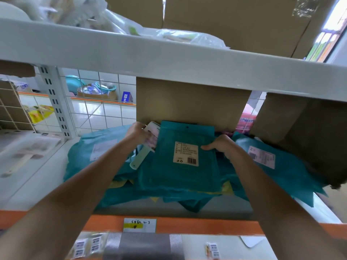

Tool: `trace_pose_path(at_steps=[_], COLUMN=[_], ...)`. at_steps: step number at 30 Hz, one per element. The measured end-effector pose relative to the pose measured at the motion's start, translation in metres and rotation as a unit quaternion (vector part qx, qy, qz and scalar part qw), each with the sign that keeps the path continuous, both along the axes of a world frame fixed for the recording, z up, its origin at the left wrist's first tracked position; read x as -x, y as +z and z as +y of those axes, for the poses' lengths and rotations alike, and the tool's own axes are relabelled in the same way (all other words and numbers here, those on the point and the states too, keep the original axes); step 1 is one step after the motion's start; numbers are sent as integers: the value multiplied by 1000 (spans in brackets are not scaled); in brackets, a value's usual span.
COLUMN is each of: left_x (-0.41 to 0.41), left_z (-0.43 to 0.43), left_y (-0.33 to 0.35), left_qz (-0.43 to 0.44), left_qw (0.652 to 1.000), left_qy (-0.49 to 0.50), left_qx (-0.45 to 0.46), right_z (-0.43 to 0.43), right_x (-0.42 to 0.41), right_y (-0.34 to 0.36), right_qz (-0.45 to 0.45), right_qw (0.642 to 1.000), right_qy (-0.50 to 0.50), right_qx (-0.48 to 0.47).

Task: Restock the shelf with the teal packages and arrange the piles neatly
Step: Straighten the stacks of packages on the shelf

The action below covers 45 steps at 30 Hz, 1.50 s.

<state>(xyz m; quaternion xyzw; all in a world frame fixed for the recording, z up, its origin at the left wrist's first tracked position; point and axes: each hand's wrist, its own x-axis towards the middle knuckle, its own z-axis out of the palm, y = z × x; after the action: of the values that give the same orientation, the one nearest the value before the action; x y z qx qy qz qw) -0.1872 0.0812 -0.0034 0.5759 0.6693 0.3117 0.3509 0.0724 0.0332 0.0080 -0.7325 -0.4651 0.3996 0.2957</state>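
Left grip [138, 133] and right grip [220, 145] are bare (both forearms [90, 177] likewise).

A white metal shelf board [33, 186] with an orange front rail [197, 227] carries the goods; a handwritten paper label [139, 224] is stuck on the rail. A loose, overlapping heap of teal plastic packages [180, 179] covers the middle and right of the board, some corners hanging past the front edge. Behind the heap stands a brown cardboard box [189, 102], with a second brown cardboard box [300, 126] to its right, tilted. At far left lies a clear plastic bag [32, 152] with something pink inside.
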Motion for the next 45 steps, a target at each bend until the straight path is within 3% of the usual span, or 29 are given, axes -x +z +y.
trace_pose_path(at_steps=[3,9,12,16,22,26,32,45], left_x=[7,28,42,64,94,130,201,365], left_z=[-5,-24,-35,-50,-65,-72,-94,-153], left_y=[8,29,33,37,49,53,54,45], left_qz=[-54,-41,-25,40,187,249,265,232], left_qw=[998,999,999,997,973,951,942,962], left_qy=[-25,-14,-19,-44,-106,-130,-130,-69], left_qx=[12,7,-13,-40,-89,-125,-160,-126], right_z=[-6,-19,-27,-37,-48,-55,-68,-74], right_x=[-1,-5,1,17,51,81,150,309], right_y=[4,14,23,38,66,79,88,63], right_qz=[54,151,158,125,-37,-88,-163,-245], right_qw=[998,982,978,975,959,939,905,857], right_qy=[31,64,79,114,222,273,325,296], right_qx=[-26,-90,-112,-147,-174,-191,-222,-343])
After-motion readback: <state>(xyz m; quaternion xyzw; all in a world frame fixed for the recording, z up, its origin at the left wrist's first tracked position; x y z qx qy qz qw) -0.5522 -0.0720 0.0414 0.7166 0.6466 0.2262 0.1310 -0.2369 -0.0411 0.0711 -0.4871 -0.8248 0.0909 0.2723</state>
